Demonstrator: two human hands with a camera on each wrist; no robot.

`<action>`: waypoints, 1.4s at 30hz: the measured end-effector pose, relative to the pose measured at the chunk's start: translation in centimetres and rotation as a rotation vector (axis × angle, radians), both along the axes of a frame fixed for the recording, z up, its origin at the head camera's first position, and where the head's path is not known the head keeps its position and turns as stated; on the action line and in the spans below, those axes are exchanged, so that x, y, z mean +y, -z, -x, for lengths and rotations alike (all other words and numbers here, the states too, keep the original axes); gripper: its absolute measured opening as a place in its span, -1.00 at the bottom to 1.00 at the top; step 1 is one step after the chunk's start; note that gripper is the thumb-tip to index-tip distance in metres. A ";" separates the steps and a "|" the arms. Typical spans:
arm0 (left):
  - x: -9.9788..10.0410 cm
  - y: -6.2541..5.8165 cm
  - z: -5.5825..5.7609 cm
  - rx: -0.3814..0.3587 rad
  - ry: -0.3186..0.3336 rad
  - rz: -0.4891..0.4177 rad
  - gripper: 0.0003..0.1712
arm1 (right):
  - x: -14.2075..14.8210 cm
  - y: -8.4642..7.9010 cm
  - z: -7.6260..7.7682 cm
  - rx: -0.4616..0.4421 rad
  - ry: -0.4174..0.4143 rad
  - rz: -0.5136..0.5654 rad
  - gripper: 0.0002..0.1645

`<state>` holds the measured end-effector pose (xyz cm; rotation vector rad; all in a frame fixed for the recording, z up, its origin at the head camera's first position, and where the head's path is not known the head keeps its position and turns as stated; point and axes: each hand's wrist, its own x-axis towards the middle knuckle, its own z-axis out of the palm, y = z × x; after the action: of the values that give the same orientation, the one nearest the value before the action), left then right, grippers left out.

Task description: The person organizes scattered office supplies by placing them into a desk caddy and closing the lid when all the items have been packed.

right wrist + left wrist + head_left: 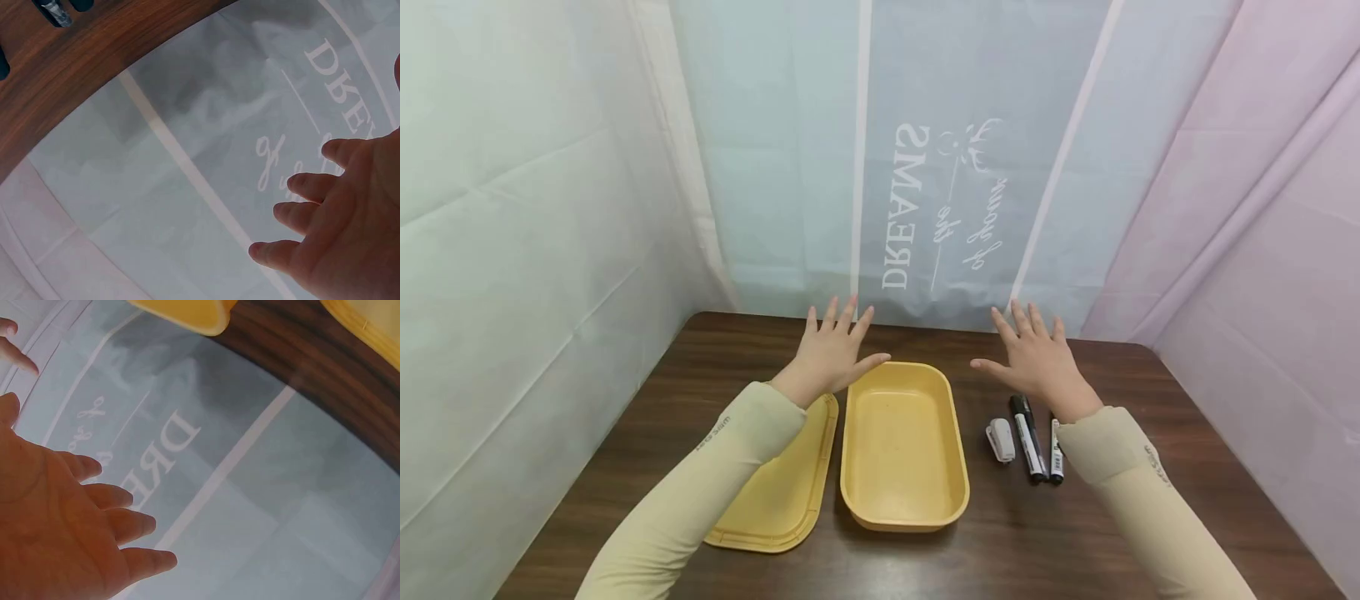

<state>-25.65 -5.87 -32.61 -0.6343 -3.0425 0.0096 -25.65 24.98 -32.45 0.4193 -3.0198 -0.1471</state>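
In the head view my left hand is spread with fingers straight, above the far left corner of a yellow plastic box that has no lid on it. The yellow lid lies flat to the left, partly hidden under my left forearm. My right hand, fingers also spread, hovers over the far ends of several black-and-white markers. Beside them sits a small white stapler. Both wrist views show the palms, left and right, holding nothing.
A dark wood-grain table carries everything. Behind it hangs a pale blue cloth with white lettering. A whitish cloth closes off the left side and a pinkish one the right.
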 end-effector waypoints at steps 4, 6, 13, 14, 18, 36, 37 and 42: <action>0.0 1.2 -0.2 -0.018 0.012 -0.029 -0.06 | 0.5 0.3 0.0 0.009 -0.001 0.004 0.21; 0.0 1.8 -0.3 -0.022 0.022 -0.052 -0.07 | 0.8 0.5 -0.1 0.008 -0.001 0.009 0.20; 0.0 3.5 -1.2 0.010 0.041 -0.109 -0.06 | 2.1 1.4 -0.9 -0.036 0.021 0.037 0.17; -0.1 3.8 -1.4 0.010 0.045 -0.120 -0.06 | 2.3 1.6 -1.1 -0.041 0.023 0.051 0.17; -0.4 5.2 -3.0 0.021 0.060 -0.141 -0.03 | 3.4 2.2 -1.8 -0.055 0.040 0.117 0.14; -0.7 10.2 -6.6 -0.019 0.051 -0.092 -0.04 | 11.9 5.8 -5.8 0.180 0.019 0.220 -0.32; -0.7 10.3 -6.5 -0.024 0.047 -0.087 -0.04 | 12.3 6.0 -5.8 0.185 0.030 0.226 -0.37; -0.7 10.5 -6.3 -0.011 0.052 -0.082 -0.04 | 14.0 6.6 -6.3 0.144 0.087 0.272 -0.72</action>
<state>-19.37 -6.62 -43.12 -0.7085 -3.0176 -0.1190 -19.38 39.01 -39.06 0.2414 -2.8598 0.2170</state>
